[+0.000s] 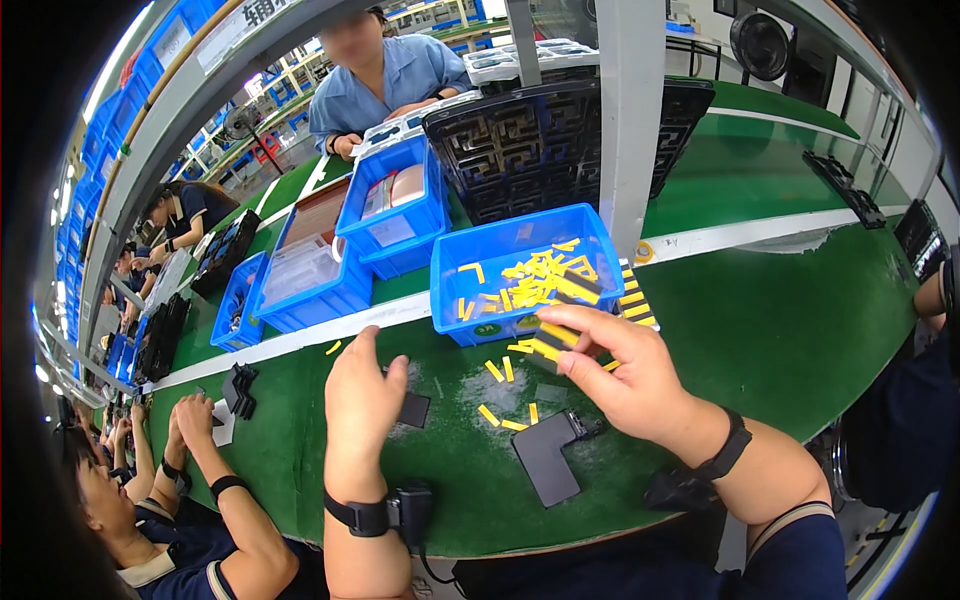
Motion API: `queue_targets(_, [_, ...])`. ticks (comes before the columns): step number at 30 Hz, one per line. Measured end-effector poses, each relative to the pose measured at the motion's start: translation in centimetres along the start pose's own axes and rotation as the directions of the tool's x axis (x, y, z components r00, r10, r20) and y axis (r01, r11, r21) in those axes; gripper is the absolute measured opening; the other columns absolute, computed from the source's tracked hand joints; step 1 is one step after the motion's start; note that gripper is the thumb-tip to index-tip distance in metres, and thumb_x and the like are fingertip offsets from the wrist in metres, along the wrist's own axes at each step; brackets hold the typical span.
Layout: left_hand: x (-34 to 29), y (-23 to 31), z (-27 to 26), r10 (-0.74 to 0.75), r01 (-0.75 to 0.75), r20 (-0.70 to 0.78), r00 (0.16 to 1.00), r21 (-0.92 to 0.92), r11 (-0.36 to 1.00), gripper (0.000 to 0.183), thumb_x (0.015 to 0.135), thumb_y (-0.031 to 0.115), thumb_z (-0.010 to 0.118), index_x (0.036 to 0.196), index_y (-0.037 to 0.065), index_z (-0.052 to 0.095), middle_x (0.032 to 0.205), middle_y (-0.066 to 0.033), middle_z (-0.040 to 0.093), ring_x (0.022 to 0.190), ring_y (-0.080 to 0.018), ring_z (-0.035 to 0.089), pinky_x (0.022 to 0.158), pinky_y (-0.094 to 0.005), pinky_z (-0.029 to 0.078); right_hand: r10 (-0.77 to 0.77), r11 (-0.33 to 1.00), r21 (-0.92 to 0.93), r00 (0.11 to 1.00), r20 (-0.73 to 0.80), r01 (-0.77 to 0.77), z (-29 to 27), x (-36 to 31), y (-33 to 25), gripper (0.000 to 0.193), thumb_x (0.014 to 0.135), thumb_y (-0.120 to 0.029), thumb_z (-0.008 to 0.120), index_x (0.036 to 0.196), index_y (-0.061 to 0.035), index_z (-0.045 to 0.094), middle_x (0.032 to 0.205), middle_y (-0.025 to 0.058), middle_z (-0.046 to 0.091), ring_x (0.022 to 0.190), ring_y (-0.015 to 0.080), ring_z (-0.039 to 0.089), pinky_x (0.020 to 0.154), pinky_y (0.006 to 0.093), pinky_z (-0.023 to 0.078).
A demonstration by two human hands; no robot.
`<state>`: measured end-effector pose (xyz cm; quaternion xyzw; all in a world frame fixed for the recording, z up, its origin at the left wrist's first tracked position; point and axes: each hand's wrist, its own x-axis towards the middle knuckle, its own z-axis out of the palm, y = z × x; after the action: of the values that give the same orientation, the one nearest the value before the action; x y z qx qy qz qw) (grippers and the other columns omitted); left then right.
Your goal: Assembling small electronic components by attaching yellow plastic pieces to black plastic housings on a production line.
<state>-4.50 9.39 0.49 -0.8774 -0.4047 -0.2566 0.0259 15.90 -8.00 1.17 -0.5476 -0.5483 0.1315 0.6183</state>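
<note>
The right hand pinches a partly hidden, seemingly flat striped sheet.

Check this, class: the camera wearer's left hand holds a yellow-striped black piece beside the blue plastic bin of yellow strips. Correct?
Wrong hand: the head view shows the right hand holding the yellow-striped black piece beside the blue plastic bin of yellow strips.

On the right, the green tabletop offers a wide free sweep. Ahead, the blue bin blocks low passage, its top open from above; the right grip hovers just before it. Behind stand a grey post and black trays.
</note>
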Motion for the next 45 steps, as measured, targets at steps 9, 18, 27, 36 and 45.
queue_targets(9, [-2.5, 7.7, 0.1, 0.181, 0.120, 0.203, 0.962, -0.914, 0.387, 0.033, 0.082, -0.001, 0.063, 0.113, 0.000, 0.052, 0.087, -0.0052, 0.060, 0.079, -0.0116, 0.060, 0.071, -0.0253, 0.050, 0.050, 0.999, -0.002, 0.982, 0.182, -0.050, 0.7, -0.4, 0.1, 0.060, 0.080, 0.000, 0.058, 0.136, -0.0110, 0.042, 0.071, 0.0070, 0.057, 0.065, 0.0143, 0.056, 0.063, 0.0287, 0.047])
queue_targets(18, [-1.6, 6.0, 1.6, 0.246, 0.548, 0.527, 0.814, -0.836, -0.023, 0.025, 0.085, 0.003, 0.061, 0.108, 0.001, 0.054, 0.086, -0.0032, 0.060, 0.075, -0.0093, 0.058, 0.067, -0.0245, 0.048, 0.090, 0.953, 0.299, 0.991, -0.103, -0.056, 0.6, -0.2, 0.8, 0.073, 0.078, 0.005, 0.063, 0.142, -0.0053, 0.029, 0.078, 0.0036, 0.061, 0.076, 0.0089, 0.057, 0.076, 0.0253, 0.047])
queue_targets(27, [-1.8, 8.2, -1.3, 0.422, -0.236, 0.293, 0.858, -0.505, 0.830, 0.045, 0.066, 0.018, 0.076, 0.105, 0.003, 0.060, 0.087, -0.0122, 0.058, 0.077, -0.0279, 0.058, 0.071, -0.0368, 0.048, 0.010, 0.994, 0.110, 0.988, -0.157, 0.008, -0.3, 0.5, 0.7, 0.007, 0.078, 0.003, 0.065, 0.083, -0.0018, 0.062, 0.084, 0.0043, 0.062, 0.067, 0.0088, 0.057, 0.064, 0.0237, 0.049])
queue_targets(36, [-3.1, 10.0, -2.5, 0.594, -0.382, 0.306, 0.744, -0.534, 0.754, 0.082, 0.059, 0.037, 0.082, 0.121, -0.004, 0.049, 0.093, -0.0149, 0.057, 0.088, -0.0313, 0.055, 0.079, -0.0390, 0.045, -0.097, 0.992, -0.089, 0.993, -0.069, 0.090, -0.3, 0.1, 0.4, 0.015, 0.077, 0.001, 0.066, 0.091, -0.0007, 0.067, 0.081, 0.0080, 0.061, 0.068, 0.0140, 0.059, 0.059, 0.0248, 0.048])
queue_targets(45, [-2.8, 9.0, -2.0, 0.338, 0.120, 0.422, 0.841, -0.755, 0.645, 0.038, 0.074, 0.008, 0.073, 0.109, 0.001, 0.058, 0.091, -0.0083, 0.060, 0.084, -0.0161, 0.059, 0.072, -0.0270, 0.047, -0.063, 0.996, -0.067, 0.994, -0.086, 0.057, 0.3, -0.3, 0.2, 0.013, 0.072, 0.000, 0.068, 0.085, -0.0021, 0.068, 0.077, 0.0102, 0.065, 0.073, 0.0234, 0.062, 0.068, 0.0309, 0.048])
